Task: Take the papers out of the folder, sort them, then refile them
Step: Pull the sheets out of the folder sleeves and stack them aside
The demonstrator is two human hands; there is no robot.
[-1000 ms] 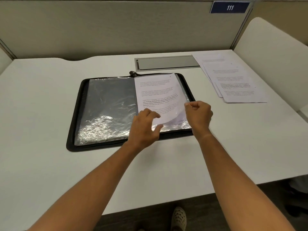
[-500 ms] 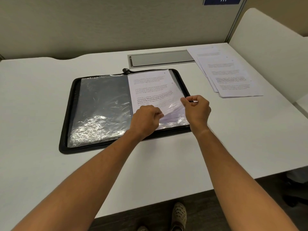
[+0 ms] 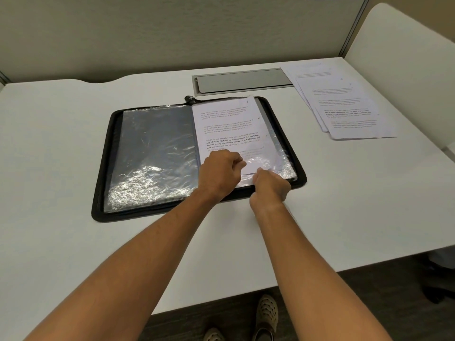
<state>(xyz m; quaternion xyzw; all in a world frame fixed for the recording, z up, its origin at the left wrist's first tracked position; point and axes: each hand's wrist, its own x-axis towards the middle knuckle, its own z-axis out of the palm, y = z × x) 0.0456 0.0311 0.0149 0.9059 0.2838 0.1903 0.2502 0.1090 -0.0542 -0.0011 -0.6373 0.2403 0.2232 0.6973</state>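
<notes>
head view: both hands (image 3: 222, 174) (image 3: 270, 184) pinch sheet's (image 3: 231, 129) near edge.

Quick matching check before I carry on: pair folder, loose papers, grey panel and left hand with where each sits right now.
Things:
1. folder
2. loose papers
3. grey panel
4. left hand

Places:
A. set in the desk behind the folder
B. on the sheet in the folder's right half
C. open flat mid-desk
D. fanned out at the desk's far right

Pairs: 1-C, 2-D, 3-A, 4-B
</notes>
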